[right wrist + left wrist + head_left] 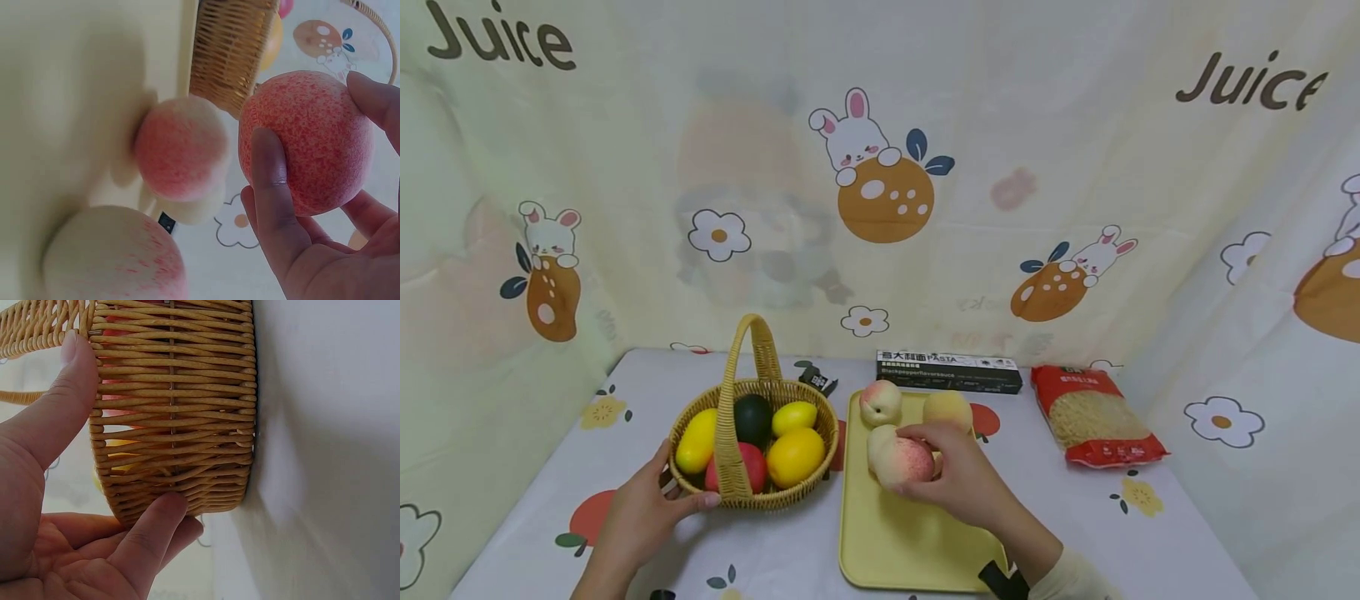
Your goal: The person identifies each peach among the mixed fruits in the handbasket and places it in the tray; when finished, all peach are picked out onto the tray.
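Note:
My right hand [958,475] grips a pink-and-cream peach [912,463] above the yellow tray [925,554]. In the right wrist view, thumb and fingers curl round that peach [312,140], clear of the tray surface. Other peaches lie on the tray: a pale one [881,403] at the back left, a yellowish one [947,407] at the back right, and another partly behind the held one. My left hand [643,512] holds the wicker basket [778,500] at its left side, thumb on the rim, fingers against the weave [175,444].
Inside the basket are a dark green avocado [752,419], a lemon [793,417], other yellow fruit [795,457] and a red fruit [754,467]. A black pasta box [947,375] lies behind the tray; a red bag of pasta [1097,417] lies right. A small black object [817,381] sits behind the basket.

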`<state>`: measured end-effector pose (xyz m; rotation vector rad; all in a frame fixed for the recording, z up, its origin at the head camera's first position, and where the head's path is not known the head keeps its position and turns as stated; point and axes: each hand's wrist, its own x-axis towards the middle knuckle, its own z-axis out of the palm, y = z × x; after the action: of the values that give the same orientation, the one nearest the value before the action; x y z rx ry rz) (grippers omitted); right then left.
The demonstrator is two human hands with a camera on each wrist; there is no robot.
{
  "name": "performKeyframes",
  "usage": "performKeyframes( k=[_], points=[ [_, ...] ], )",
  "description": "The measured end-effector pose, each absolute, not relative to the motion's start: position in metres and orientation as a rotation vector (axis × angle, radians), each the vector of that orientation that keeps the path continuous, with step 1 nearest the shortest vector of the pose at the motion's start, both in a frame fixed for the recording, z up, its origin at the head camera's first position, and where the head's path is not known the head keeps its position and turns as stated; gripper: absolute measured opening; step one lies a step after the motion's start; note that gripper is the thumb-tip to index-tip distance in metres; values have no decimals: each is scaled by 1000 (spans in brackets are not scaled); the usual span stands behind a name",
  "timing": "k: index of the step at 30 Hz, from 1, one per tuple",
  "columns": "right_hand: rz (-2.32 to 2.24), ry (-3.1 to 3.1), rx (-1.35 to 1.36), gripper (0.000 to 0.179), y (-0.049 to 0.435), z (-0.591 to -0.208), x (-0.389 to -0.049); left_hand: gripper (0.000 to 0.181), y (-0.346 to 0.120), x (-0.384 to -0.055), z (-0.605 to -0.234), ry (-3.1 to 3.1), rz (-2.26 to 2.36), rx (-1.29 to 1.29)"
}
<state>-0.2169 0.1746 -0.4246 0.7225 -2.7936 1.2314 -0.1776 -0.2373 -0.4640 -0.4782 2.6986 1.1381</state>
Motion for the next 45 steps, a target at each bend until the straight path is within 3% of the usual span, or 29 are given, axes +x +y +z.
performKeyframes(
  k=[12,45],
  points=[
    [1143,-2885,790,57,168,-447,-196,146,-239,-177,-465,2707,1130,-466],
    [979,-2910,791,63,154,-472,-186,148,-241,-178,-467,2739,1111,-444]
  ],
)
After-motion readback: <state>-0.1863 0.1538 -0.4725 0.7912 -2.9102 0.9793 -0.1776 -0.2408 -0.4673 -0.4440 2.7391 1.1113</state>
